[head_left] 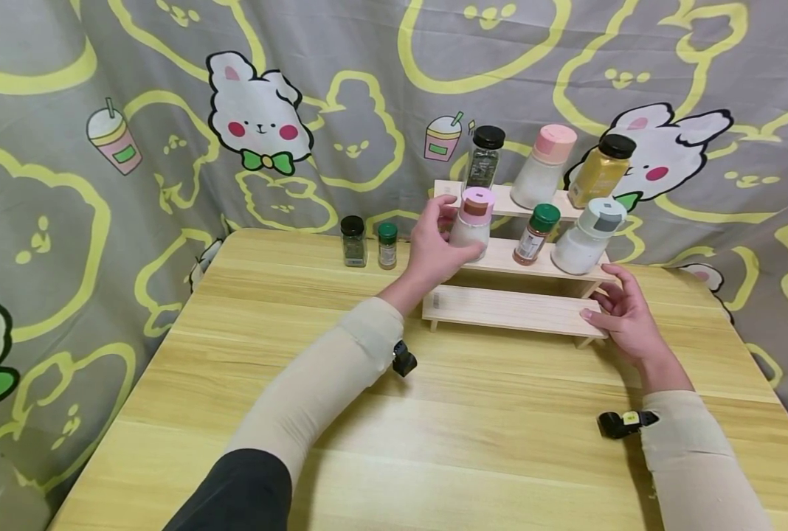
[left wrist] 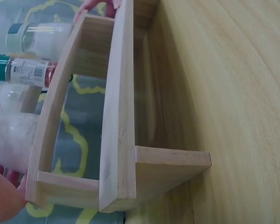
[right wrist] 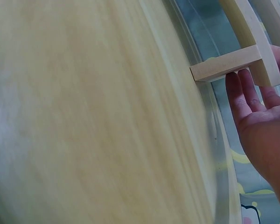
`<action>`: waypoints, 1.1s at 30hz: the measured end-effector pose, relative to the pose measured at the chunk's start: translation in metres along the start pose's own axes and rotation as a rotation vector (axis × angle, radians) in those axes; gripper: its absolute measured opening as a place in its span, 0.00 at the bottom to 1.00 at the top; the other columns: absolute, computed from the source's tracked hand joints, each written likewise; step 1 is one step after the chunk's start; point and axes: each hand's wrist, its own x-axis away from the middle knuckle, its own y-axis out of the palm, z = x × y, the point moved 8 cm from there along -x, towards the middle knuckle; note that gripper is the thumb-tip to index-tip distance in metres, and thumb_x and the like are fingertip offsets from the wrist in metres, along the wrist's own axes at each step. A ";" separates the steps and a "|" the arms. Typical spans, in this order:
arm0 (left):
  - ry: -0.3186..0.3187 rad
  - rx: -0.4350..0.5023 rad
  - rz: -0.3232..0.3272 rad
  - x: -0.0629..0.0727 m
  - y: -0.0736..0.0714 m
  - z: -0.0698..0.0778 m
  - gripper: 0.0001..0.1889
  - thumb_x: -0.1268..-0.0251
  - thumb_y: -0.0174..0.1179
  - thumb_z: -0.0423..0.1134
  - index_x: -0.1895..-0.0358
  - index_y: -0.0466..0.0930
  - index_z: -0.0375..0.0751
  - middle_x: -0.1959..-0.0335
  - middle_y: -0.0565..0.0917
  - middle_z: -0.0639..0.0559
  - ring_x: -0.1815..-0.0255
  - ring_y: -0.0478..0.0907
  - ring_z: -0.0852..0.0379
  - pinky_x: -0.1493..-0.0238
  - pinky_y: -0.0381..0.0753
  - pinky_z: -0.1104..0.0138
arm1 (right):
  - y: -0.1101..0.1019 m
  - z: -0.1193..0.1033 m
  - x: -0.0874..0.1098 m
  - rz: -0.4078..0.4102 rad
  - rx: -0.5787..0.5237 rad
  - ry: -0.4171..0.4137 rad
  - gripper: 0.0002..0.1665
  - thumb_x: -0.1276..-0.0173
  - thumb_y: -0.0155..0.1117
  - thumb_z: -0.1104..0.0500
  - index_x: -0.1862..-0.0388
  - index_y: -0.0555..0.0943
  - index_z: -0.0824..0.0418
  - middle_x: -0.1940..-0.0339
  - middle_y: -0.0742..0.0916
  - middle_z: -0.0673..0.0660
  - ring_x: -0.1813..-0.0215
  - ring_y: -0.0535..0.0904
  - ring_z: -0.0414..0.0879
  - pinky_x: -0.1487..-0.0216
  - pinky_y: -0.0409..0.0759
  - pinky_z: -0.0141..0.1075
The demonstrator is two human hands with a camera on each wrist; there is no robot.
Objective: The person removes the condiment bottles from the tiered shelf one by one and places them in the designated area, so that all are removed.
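A pale wood-grain surface [head_left: 434,457] stretches out in front of the three-step wooden rack [head_left: 500,308] and to both sides of it, its far corners rounded and a soft patch of light lying on the part nearer the person. Behind the rack, and round to its left and right, hangs a grey curtain [head_left: 168,199] with loose folds, printed with yellow outlined figures, white rabbits with red cheeks and green bows, and pink drink cups with straws. At the left end of the rack's middle step, the person's left grip [head_left: 434,240] is closed around a pink-topped jar [head_left: 472,221] of white contents, thumb in front and fingers behind. At the rack's right end, the right grip [head_left: 629,317] is clasped on the wood, its thumb on the bottom step and fingers against the leg beneath. Farther right on the middle step stand a green-capped bottle [head_left: 535,236] and a white-lidded jar [head_left: 586,240]; along the rack's top step are a black-capped jar of dark flakes [head_left: 483,162], a pink-lidded jar [head_left: 543,169] and a yellow bottle [head_left: 600,173]. Left of the rack, near the surface's back edge, a small black-capped jar [head_left: 353,243] and a small green-capped jar [head_left: 387,247] stand upright side by side.
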 end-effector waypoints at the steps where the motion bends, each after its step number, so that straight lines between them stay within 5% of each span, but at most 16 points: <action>1: -0.001 -0.009 0.002 0.000 0.001 0.000 0.42 0.53 0.79 0.34 0.33 0.65 0.46 0.47 0.74 0.53 0.47 0.74 0.58 0.46 0.77 0.69 | 0.000 0.000 0.000 -0.001 -0.003 0.000 0.53 0.45 0.46 0.94 0.25 0.60 0.59 0.41 0.77 0.61 0.42 0.78 0.49 0.53 0.82 0.32; 16: 0.027 -0.150 0.028 -0.002 0.007 0.000 0.39 0.50 0.78 0.37 0.35 0.66 0.46 0.48 0.74 0.53 0.48 0.71 0.61 0.46 0.74 0.70 | -0.001 0.000 0.000 -0.005 0.004 -0.001 0.53 0.46 0.45 0.95 0.25 0.59 0.59 0.38 0.75 0.63 0.41 0.78 0.48 0.52 0.82 0.32; 33: 0.026 -0.168 0.050 -0.003 0.003 0.003 0.38 0.51 0.78 0.36 0.36 0.68 0.46 0.48 0.75 0.53 0.47 0.71 0.60 0.45 0.74 0.68 | 0.000 -0.001 -0.001 0.007 0.009 -0.019 0.53 0.46 0.44 0.95 0.25 0.59 0.61 0.40 0.77 0.61 0.42 0.79 0.47 0.52 0.81 0.31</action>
